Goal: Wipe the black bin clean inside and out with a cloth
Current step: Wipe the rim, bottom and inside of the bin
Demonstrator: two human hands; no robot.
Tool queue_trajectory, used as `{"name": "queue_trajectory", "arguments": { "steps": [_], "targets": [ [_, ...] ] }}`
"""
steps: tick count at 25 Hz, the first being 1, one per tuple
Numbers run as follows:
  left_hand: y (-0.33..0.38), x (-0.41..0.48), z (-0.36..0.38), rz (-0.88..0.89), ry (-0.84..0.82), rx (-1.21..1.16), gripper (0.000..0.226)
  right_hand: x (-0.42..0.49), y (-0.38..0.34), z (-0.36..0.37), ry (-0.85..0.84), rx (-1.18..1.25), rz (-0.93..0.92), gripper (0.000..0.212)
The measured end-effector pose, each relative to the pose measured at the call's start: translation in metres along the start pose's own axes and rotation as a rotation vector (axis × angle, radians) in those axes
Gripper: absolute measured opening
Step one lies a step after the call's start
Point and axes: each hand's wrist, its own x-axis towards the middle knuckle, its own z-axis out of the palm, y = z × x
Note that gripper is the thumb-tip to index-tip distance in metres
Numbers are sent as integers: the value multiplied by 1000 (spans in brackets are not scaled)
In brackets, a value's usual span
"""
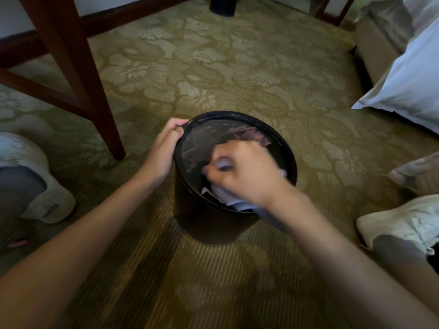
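Note:
A round black bin (206, 222) stands upright on the patterned carpet in the middle of the view. My left hand (164, 148) grips its rim on the left side. My right hand (247, 172) is closed around a bunched white cloth (234, 200) and reaches into the bin's mouth, blurred with motion. The cloth hangs over the near rim under my wrist. The bin's inner wall shows glossy streaks on the far side; its bottom is hidden by my hand.
A dark wooden furniture leg (78, 74) stands just left of the bin. White bedding (408, 77) hangs down at the right. My white shoes (45, 193) (399, 224) flank the bin. Another dark round container (222, 5) sits at the far top.

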Motion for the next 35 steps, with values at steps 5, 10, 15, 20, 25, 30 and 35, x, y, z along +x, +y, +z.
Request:
{"name": "queue_trajectory", "arguments": {
  "steps": [5, 10, 15, 20, 25, 30, 35],
  "targets": [
    [0, -2, 0, -4, 29, 83, 24, 32, -39, 25, 120, -1, -39, 12],
    [-4, 2, 5, -14, 48, 12, 35, 56, -38, 34, 215, -69, -4, 20],
    [-6, 4, 2, -3, 45, -3, 40, 77, -32, 34, 243, -115, 77, 27],
    [-8, 0, -3, -18, 15, 73, 33, 68, -31, 21, 142, -74, 119, 31],
    [-6, -1, -7, -33, -6, 129, 38, 28, -27, -6, -95, 41, -5, 26],
    [-3, 1, -5, -69, 12, 86, 26, 23, -32, 3, 15, -5, -113, 18],
    [-3, 0, -3, -28, 23, 50, 26, 73, -23, 7, 55, -168, 46, 18]
  ]
}}
